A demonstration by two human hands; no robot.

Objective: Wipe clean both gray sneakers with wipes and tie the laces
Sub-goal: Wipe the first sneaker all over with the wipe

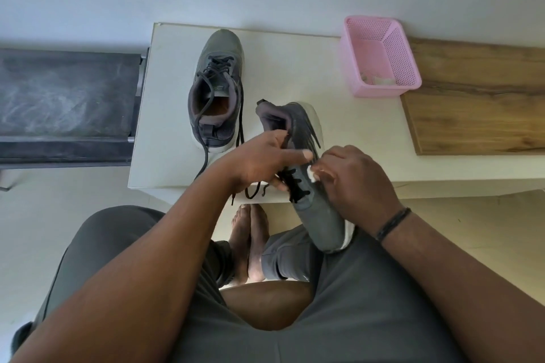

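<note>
Over the near edge of the white worktop, a person is holding one gray sneaker tilted, its toe pointing down toward their lap and its heel raised above the worktop. Their left hand is gripping the sneaker at the collar and tongue, fingers curled round the upper with the thumb stretching across the side. Their right hand is pinching a small white wipe between curled fingers and pressing it against the sneaker's side, just beside the black laces, which are hanging loose and untied. A dark band is sitting on the right wrist.

Farther back on the worktop, the second gray sneaker is standing upright, toe pointing away, its laces trailing undone over the near edge. A pink perforated basket is sitting to the right, partly on a wooden board, with some pale crumpled material lying inside it.
</note>
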